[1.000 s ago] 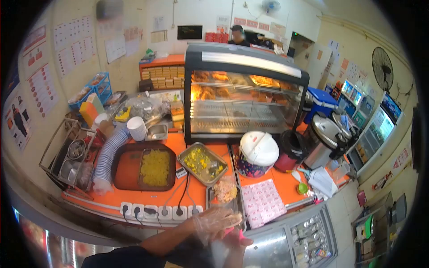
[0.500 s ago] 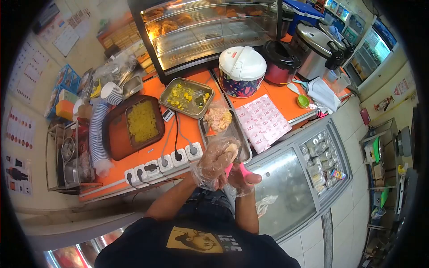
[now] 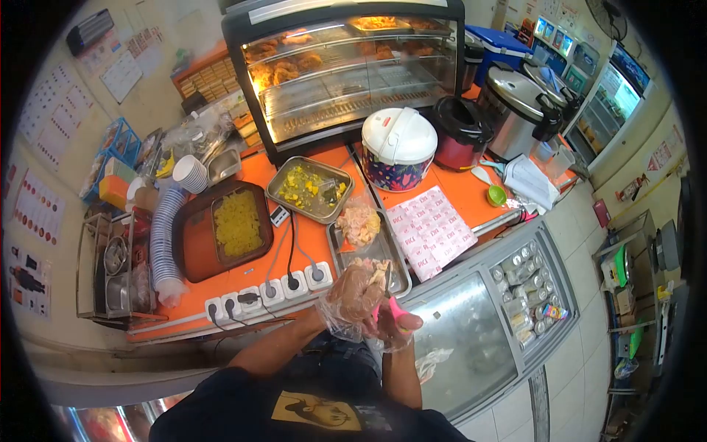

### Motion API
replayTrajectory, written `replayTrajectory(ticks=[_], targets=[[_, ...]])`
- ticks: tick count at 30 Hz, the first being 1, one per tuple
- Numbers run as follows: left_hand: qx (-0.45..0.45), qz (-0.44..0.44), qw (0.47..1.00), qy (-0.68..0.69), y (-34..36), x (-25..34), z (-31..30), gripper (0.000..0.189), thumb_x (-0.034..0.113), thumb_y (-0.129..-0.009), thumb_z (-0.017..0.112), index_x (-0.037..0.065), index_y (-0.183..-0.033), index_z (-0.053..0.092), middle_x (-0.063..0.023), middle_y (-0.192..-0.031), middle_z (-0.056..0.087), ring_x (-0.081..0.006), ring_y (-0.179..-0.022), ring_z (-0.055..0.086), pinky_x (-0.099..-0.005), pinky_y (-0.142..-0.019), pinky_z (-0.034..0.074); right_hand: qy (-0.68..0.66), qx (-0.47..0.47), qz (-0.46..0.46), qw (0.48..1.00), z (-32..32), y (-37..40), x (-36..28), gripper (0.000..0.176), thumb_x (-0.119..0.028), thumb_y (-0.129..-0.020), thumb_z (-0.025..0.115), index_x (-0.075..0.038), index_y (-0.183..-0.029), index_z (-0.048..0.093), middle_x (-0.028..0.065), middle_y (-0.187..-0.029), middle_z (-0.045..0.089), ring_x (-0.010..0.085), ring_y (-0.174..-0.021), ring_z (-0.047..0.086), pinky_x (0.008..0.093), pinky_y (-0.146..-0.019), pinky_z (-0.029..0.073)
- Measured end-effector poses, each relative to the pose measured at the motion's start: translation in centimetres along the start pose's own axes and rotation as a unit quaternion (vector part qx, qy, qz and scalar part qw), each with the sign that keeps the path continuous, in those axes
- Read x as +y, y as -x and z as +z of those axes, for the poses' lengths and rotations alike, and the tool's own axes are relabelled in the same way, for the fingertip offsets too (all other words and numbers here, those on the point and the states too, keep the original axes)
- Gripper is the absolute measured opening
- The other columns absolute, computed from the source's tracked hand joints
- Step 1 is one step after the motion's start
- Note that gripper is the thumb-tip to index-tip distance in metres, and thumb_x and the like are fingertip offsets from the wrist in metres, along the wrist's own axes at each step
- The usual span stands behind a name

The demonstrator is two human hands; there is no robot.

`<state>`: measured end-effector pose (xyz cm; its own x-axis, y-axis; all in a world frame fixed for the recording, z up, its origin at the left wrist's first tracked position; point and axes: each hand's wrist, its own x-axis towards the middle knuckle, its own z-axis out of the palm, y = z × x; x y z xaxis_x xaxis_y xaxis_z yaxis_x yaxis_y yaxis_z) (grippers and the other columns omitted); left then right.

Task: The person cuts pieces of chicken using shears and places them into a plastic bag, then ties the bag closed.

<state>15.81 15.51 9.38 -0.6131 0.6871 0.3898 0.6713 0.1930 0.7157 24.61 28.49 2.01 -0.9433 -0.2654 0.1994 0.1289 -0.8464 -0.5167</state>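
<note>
Clear plastic gloves cover both of my hands. My left hand [image 3: 349,296] is closed around a pale piece of meat [image 3: 378,267] at the near end of a metal tray [image 3: 401,276]. My right hand [image 3: 395,331] grips scissors with pink handles [image 3: 398,308]; their blades point up beside the meat and are partly hidden by it. Farther up the tray lies a pale, pinkish heap of meat [image 3: 359,225] in clear plastic. Behind it stands a second metal tray [image 3: 278,193] holding yellow bits.
A brown tray [image 3: 188,243] of yellow food and stacked cups [image 3: 163,254] stand at left. Power sockets [image 3: 272,292] line the counter's front edge. A heated display case [image 3: 339,88], a patterned rice cooker [image 3: 398,147] and printed paper [image 3: 432,230] lie beyond. A glass-topped freezer [image 3: 464,324] stands at right.
The camera view has tilted up, so the counter sits lower in the picture. My left hand has turned somewhat, and more of the meat shows above its fingers beside the scissor blades.
</note>
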Motion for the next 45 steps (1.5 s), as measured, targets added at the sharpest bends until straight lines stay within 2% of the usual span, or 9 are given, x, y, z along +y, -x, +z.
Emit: replayTrajectory(ticks=[5,13,14,19,22,26,29,36,45], targets=[[0.078,0.223,0.955,-0.178,-0.6,-0.4,-0.6,0.032,0.007,-0.061,0.067,-0.006,-0.09,0.063,-0.0227,-0.086,0.059,-0.0368,-0.075,0.059,-0.0442,-0.067,0.05,0.006,0.139,0.084,0.987,2.1,-0.4,-0.5,0.069,-0.073,-0.084,0.047,-0.008,-0.106,0.05,-0.0006,-0.061,0.045,0.0096,-0.053,0.042,0.0216,-0.048,0.032],[-0.093,-0.154,0.961,0.209,0.1,2.1,-2.0,0.024,0.011,-0.062,0.066,-0.004,-0.079,0.059,-0.0191,-0.074,0.056,-0.0353,-0.066,0.058,-0.0478,-0.056,0.047,-0.019,-0.05,0.003,0.999,1.6,-1.4,-0.2,0.083,-0.085,-0.062,0.057,-0.007,-0.089,0.054,-0.0005,-0.066,0.049,0.0127,-0.055,0.045,0.0242,-0.048,0.033],[-0.092,-0.118,0.973,0.178,0.1,1.9,-2.3,0.025,0.011,-0.062,0.066,-0.004,-0.079,0.059,-0.0189,-0.074,0.055,-0.0353,-0.066,0.058,-0.0477,-0.055,0.047,-0.04,0.103,0.07,0.991,1.1,-0.3,0.4,0.081,-0.084,-0.065,0.056,-0.006,-0.088,0.053,0.0008,-0.067,0.049,0.0124,-0.056,0.045,0.0234,-0.049,0.033],[-0.039,0.109,0.993,-0.035,0.8,-0.5,-1.9,0.023,0.012,-0.069,0.061,-0.005,-0.083,0.057,-0.0178,-0.07,0.056,-0.0364,-0.061,0.058,-0.0457,-0.052,0.046,-0.01,0.025,0.1,0.995,1.8,-0.1,-0.2,0.061,-0.067,-0.081,0.054,-0.006,-0.084,0.055,0.004,-0.073,0.052,0.0146,-0.062,0.048,0.0257,-0.053,0.036],[-0.067,0.024,0.997,-0.035,1.3,0.7,-2.6,0.019,0.02,-0.084,0.053,0.002,-0.081,0.059,-0.0188,-0.068,0.058,-0.0407,-0.064,0.057,-0.0467,-0.055,0.043,-0.013,0.191,0.085,0.978,5.4,-0.4,-1.1,0.049,-0.054,-0.088,0.06,-0.007,-0.074,0.052,0.0054,-0.075,0.05,0.0142,-0.067,0.047,0.0275,-0.055,0.036],[-0.035,0.124,0.986,-0.109,1.1,0.4,-3.3,0.02,0.02,-0.08,0.056,0.001,-0.085,0.059,-0.0205,-0.075,0.059,-0.0405,-0.07,0.059,-0.0469,-0.06,0.046,-0.07,-0.105,0.086,0.988,1.2,-0.8,0.3,0.048,-0.053,-0.084,0.066,-0.007,-0.083,0.052,0.0041,-0.078,0.05,0.0147,-0.068,0.045,0.0258,-0.057,0.035],[0.0,0.284,0.931,-0.228,1.5,-0.6,-4.4,0.031,0.018,-0.07,0.063,-0.003,-0.092,0.059,-0.0198,-0.091,0.061,-0.0375,-0.08,0.063,-0.0443,-0.074,0.054,-0.014,-0.006,0.105,0.994,3.3,-0.4,-0.4,0.052,-0.056,-0.084,0.064,-0.006,-0.089,0.055,0.0061,-0.09,0.051,0.0155,-0.077,0.046,0.0264,-0.065,0.036],[-0.204,0.093,0.97,-0.089,0.5,3.0,-7.2,0.068,0.012,-0.07,0.066,-0.008,-0.131,0.044,-0.0259,-0.123,0.055,-0.045,-0.116,0.053,-0.0464,-0.099,0.044,-0.081,-0.075,0.104,0.988,-0.5,0.4,1.8,0.068,-0.064,-0.086,0.053,-0.001,-0.11,0.055,0.0108,-0.111,0.05,0.0207,-0.097,0.045,0.0319,-0.085,0.035],[-0.205,0.033,0.963,-0.172,0.1,2.7,-5.5,0.041,0.022,-0.077,0.06,-0.007,-0.106,0.056,-0.0238,-0.089,0.06,-0.0395,-0.079,0.062,-0.049,-0.065,0.051,-0.246,-0.062,0.141,0.957,-1.8,1.1,2.2,0.048,-0.049,-0.096,0.046,-0.002,-0.098,0.056,0.0098,-0.096,0.055,0.0224,-0.084,0.049,0.0345,-0.075,0.038]])
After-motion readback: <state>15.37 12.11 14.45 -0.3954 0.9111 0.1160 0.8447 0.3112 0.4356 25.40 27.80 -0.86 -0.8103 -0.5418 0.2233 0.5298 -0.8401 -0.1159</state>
